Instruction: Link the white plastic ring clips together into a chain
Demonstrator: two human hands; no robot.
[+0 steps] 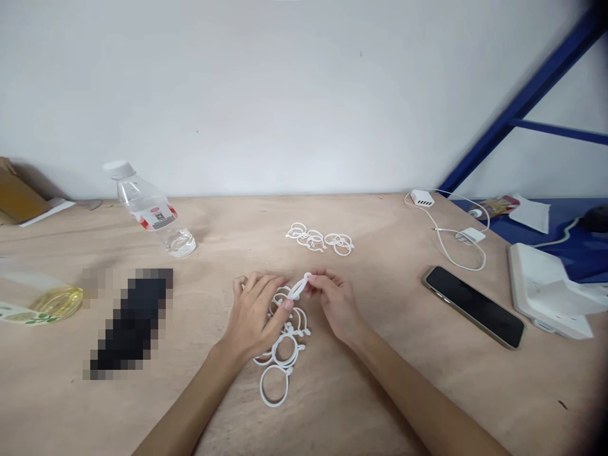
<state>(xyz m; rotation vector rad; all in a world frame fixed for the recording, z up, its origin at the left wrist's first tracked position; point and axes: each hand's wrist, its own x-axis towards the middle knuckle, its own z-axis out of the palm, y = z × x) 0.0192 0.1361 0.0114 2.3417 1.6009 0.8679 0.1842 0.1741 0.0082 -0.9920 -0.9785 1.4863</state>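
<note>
Between my hands a white plastic curtain ring [297, 288] is held up at a slant, seen almost edge-on. The thumb and fingers of my left hand [259, 310] close on its lower end. My right hand [336, 301] pinches its upper end, where a small knob or eyelet shows. Under and in front of my left hand lies a loose row of several more white rings [286, 350], partly hidden by the hand. The nearest single ring [274, 403] lies flat toward me. Farther back, past my fingers, another small cluster of white rings [313, 239] rests on the table.
On the wooden table [213, 221], a clear water bottle [159, 215] stands back left, near an oil bottle [52, 304] and a pixelated dark object [135, 323]. A phone [475, 306], white charger with cable [422, 198] and white device [546, 291] lie right.
</note>
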